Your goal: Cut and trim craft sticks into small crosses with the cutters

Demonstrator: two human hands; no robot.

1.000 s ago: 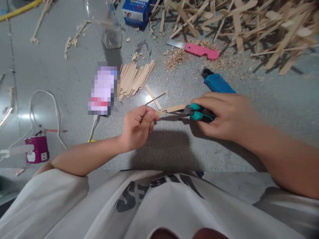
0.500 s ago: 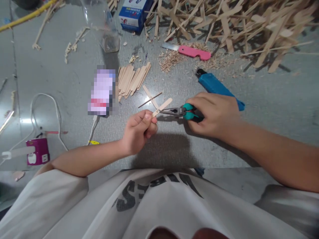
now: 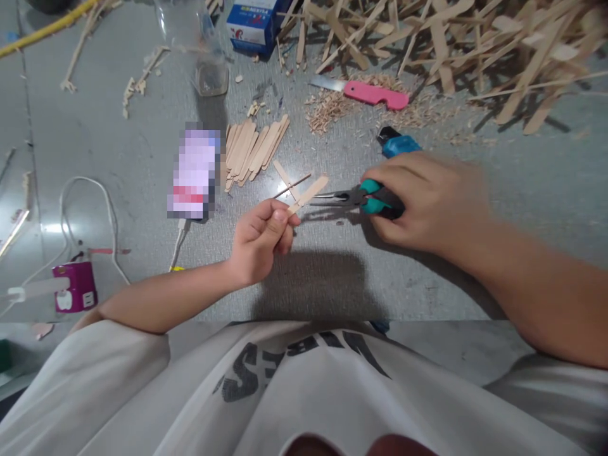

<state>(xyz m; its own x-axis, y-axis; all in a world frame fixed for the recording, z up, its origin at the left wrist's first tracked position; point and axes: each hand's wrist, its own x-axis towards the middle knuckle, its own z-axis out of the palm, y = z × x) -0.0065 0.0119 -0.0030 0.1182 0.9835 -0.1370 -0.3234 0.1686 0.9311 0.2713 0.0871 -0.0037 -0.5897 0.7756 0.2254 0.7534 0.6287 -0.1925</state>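
Note:
Between the thumb and fingers of my left hand [image 3: 261,237] is a short wooden popsicle stick [image 3: 311,192], tilted up to the right. My right hand [image 3: 422,196] is closed around needle-nose pliers [image 3: 375,197] with green-and-black handles. The pliers' jaws point left and lie just right of the stick, apart from it. Beyond my left hand, another pale stick [image 3: 281,170] lies on the table, crossed by a thin dark stick [image 3: 299,182]. A row of cut popsicle sticks [image 3: 254,149] lies a little farther back. My right hand partly covers a blue-handled tool [image 3: 401,145].
A pink-handled knife [image 3: 375,94] rests by wood shavings [image 3: 327,111]. Behind it spreads a heap of wooden sticks [image 3: 441,47]. A phone [image 3: 194,171] with a white cable, a clear plastic container [image 3: 211,79], a blue box [image 3: 251,25] and a purple box [image 3: 75,288] stand around.
The pliers have drawn back to the right, off the popsicle stick, and my right hand now covers more of the blue-handled tool. My left hand, still pinching the stick, has shifted slightly.

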